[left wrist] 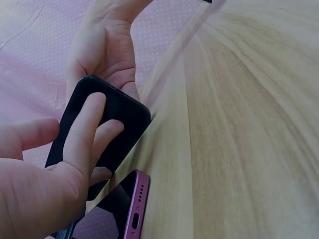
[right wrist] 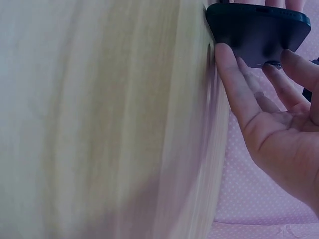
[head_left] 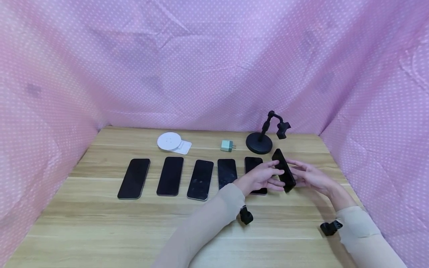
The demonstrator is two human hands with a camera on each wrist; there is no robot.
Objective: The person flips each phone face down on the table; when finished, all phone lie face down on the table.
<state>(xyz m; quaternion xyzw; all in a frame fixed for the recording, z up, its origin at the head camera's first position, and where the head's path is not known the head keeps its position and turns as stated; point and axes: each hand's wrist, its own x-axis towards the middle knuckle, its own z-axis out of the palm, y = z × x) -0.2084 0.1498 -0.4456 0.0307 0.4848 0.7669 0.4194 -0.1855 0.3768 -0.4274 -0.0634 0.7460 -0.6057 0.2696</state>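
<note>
Between my two hands a black phone (head_left: 284, 172) stands tilted on edge above the table's right part. My left hand (head_left: 261, 176) lays extended fingers across its dark screen, and the thumb is by its edge in the left wrist view. On the other side, my right hand (head_left: 311, 178) touches the phone's back with nearly straight fingertips, seen in the right wrist view. Beneath the left hand lies another phone (head_left: 253, 163), partly covered; its pinkish edge (left wrist: 141, 201) with port and speaker holes shows in the left wrist view.
Several more phones lie in a row to the left, including the leftmost phone (head_left: 134, 178). Behind them are a white round disc (head_left: 169, 141), a pale green charger plug (head_left: 226, 145) and a black phone stand (head_left: 259, 143). Pink dotted cloth (head_left: 214, 67) surrounds the wooden table (head_left: 100, 223).
</note>
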